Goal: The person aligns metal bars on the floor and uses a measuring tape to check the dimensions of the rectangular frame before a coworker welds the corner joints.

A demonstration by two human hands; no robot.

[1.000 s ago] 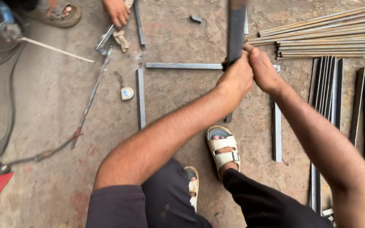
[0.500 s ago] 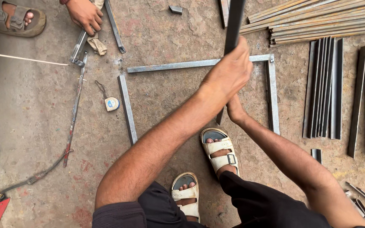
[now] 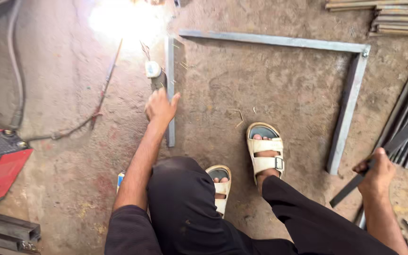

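Frame steadying beside a live weld.
Left hand (image 3: 160, 106) lies open on the steel frame's (image 3: 170, 89) left bar; right hand (image 3: 378, 174) grips a dark flat bar (image 3: 404, 133). Welding flash (image 3: 127, 19) close by: likely spark burns on bare skin.

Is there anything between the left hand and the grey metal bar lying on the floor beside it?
Nothing visible. The left hand is already at the left bar of the frame, fingers against it, with only bare concrete floor around. The small tape measure lies beyond the hand, off to the bar's side, not between them.
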